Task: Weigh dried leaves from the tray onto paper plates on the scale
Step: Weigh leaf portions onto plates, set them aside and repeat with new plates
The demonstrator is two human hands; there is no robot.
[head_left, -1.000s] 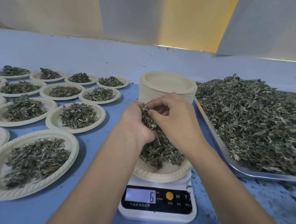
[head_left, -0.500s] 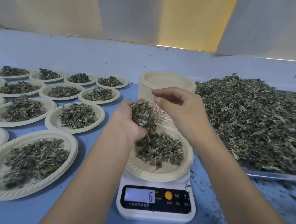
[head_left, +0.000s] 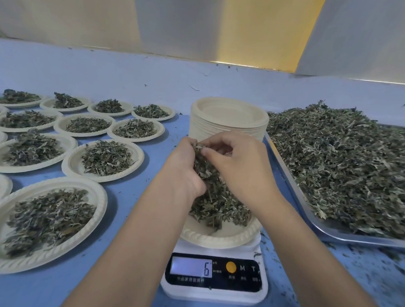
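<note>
A white kitchen scale stands in front of me, its display showing 6. On it sits a paper plate with a small pile of dried leaves. My left hand cups a clump of dried leaves above the plate. My right hand is against that clump, its fingers curled and pinching leaves out of it. The metal tray heaped with dried leaves lies to the right.
A tall stack of unused paper plates stands just behind my hands. Several filled paper plates cover the blue table on the left. Loose leaf crumbs are scattered on the table at the right front. A pale wall runs along the back.
My right hand, lifted away from the clump half a second ago, has come back down onto the leaves in my left hand. The scale reading stays at 6.
</note>
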